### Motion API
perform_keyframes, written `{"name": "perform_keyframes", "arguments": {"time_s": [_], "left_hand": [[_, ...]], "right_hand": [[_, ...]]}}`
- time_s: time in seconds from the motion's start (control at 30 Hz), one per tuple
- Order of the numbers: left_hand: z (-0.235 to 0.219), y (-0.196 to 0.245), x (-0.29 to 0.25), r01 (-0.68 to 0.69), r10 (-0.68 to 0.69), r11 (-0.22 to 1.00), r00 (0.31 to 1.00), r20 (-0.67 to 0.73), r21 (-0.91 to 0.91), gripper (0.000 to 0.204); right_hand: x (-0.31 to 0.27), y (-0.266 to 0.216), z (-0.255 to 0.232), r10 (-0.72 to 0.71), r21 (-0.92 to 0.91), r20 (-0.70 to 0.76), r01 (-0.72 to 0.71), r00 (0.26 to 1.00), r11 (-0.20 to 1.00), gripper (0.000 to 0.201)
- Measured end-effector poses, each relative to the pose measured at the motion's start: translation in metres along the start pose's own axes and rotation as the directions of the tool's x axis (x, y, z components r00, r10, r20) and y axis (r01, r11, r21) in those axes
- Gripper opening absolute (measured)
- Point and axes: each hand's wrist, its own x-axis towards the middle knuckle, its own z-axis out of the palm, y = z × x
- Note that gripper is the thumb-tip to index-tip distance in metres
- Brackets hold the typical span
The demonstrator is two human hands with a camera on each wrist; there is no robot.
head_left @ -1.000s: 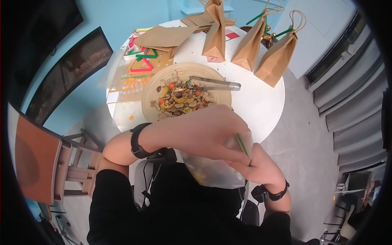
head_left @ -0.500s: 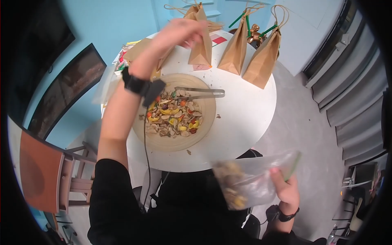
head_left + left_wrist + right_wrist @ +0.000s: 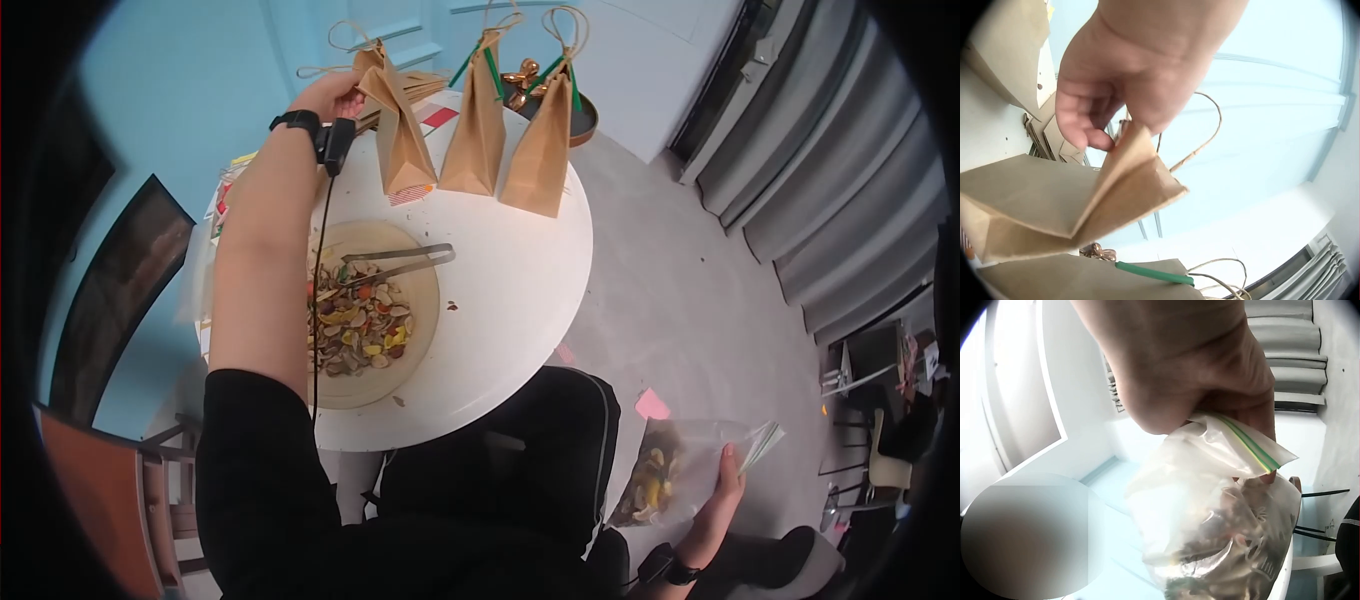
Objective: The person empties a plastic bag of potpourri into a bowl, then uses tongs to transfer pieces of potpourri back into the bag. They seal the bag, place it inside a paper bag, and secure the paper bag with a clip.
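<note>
At the table's back, my left hand (image 3: 333, 95) pinches the upper edge of the leftmost standing paper bag (image 3: 398, 140). The left wrist view shows the curled fingers of that hand (image 3: 1129, 81) at the top of the brown bag (image 3: 1129, 181). Off the table at the lower right, my right hand (image 3: 715, 510) grips a clear zip bag (image 3: 690, 470) near its green-striped seal; dried pieces fill its lower part. In the right wrist view the hand (image 3: 1204, 381) holds the bag (image 3: 1210, 506) from above.
A round tray (image 3: 425, 330) of dried slices carries metal tongs (image 3: 440, 254). Two more paper bags (image 3: 475, 145) (image 3: 541, 150) with green strips stand at the table's back. A pink paper (image 3: 652, 404) lies beyond the table, above the floor.
My left hand has moved from the zip bag to the leftmost paper bag. My right hand has carried the zip bag out to the right, and the head view has turned right.
</note>
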Motion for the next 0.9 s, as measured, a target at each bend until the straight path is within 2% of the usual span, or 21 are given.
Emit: {"name": "perform_keyframes", "arguments": {"time_s": [0.1, 0.13, 0.2, 0.23, 0.3, 0.33, 0.43, 0.47, 0.57, 0.6, 0.63, 0.67, 0.73, 0.77, 0.83, 0.87, 0.9], "left_hand": [[-0.005, 0.002, -0.01, 0.106, -0.107, 0.993, 0.993, 0.043, 0.043, 0.02], [-0.006, 0.012, -0.028, 0.136, -0.135, 0.952, 0.991, -0.021, 0.275, 0.02], [-0.001, 0.035, -0.056, -0.001, 0.083, 0.871, 0.986, -0.144, 0.491, 0.022], [-0.002, 0.044, -0.068, -0.055, 0.202, 0.802, 0.962, -0.183, 0.595, 0.024], [-0.005, 0.066, -0.103, -0.265, 0.42, 0.796, 0.889, -0.182, 0.544, 0.029], [0.004, 0.081, -0.139, -0.351, 0.511, 0.772, 0.838, -0.19, 0.529, 0.029], [0.007, 0.115, -0.19, -0.569, 0.707, 0.664, 0.689, -0.16, 0.485, 0.027], [0.017, 0.125, -0.215, -0.635, 0.754, 0.619, 0.645, -0.124, 0.461, 0.026], [0.076, 0.14, -0.305, -0.788, 0.794, 0.598, 0.607, 0.026, 0.145, 0.018], [0.087, 0.142, -0.317, -0.819, 0.798, 0.572, 0.57, 0.196, 0.051, 0.019], [0.103, 0.142, -0.333, -0.833, 0.79, 0.551, 0.5, 0.354, -0.054, 0.02], [0.13, 0.134, -0.35, -0.801, 0.792, 0.583, 0.522, 0.317, -0.135, 0.018], [0.163, 0.107, -0.344, -0.776, 0.771, 0.591, 0.463, 0.438, -0.22, 0.02], [0.174, 0.087, -0.319, -0.788, 0.728, 0.572, 0.36, 0.584, -0.228, 0.026], [0.221, 0.059, -0.337, -0.815, 0.654, 0.568, 0.36, 0.665, -0.117, 0.027], [0.247, 0.042, -0.34, -0.844, 0.622, 0.536, 0.363, 0.694, -0.039, 0.028], [0.27, 0.017, -0.331, -0.889, 0.616, 0.45, 0.377, 0.692, 0.084, 0.03]], "right_hand": [[0.002, 0.012, -0.012, 0.015, 0.062, -0.007, -0.014, 1.0, 0.998, 0.041], [0.002, 0.016, -0.013, 0.026, 0.082, -0.004, -0.026, 1.0, 0.996, 0.042], [0.003, 0.02, -0.008, 0.011, 0.096, -0.018, -0.009, 1.0, 0.995, 0.042], [0.003, 0.022, -0.006, 0.001, 0.103, -0.024, 0.002, 1.0, 0.995, 0.043], [0.006, 0.026, -0.006, -0.025, 0.105, 0.004, 0.024, 1.0, 0.994, 0.043], [0.007, 0.029, -0.005, -0.04, 0.11, 0.012, 0.038, 0.999, 0.993, 0.044], [0.004, 0.029, 0.003, -0.137, 0.059, 0.113, 0.131, 0.984, 0.99, 0.045], [0.003, 0.028, 0.006, -0.132, 0.051, 0.125, 0.126, 0.983, 0.991, 0.046], [-0.001, 0.023, 0.015, -0.106, 0.042, 0.129, 0.101, 0.986, 0.994, 0.048], [-0.002, 0.023, 0.016, -0.091, 0.05, 0.108, 0.086, 0.99, 0.995, 0.049], [-0.002, 0.021, 0.017, -0.079, 0.056, 0.085, 0.074, 0.993, 0.996, 0.05], [-0.003, 0.019, 0.019, -0.1, 0.085, 0.044, 0.096, 0.994, 0.992, 0.051], [-0.006, 0.015, 0.019, -0.135, 0.138, -0.047, 0.14, 0.99, 0.98, 0.052], [-0.004, 0.016, 0.016, -0.163, 0.153, -0.077, 0.174, 0.984, 0.973, 0.052], [0.005, 0.02, -0.002, -0.203, 0.174, -0.158, 0.23, 0.966, 0.958, 0.053], [0.011, 0.022, -0.013, -0.233, 0.175, -0.184, 0.265, 0.955, 0.948, 0.052], [0.017, 0.021, -0.028, -0.265, 0.169, -0.208, 0.301, 0.942, 0.938, 0.051]]}}
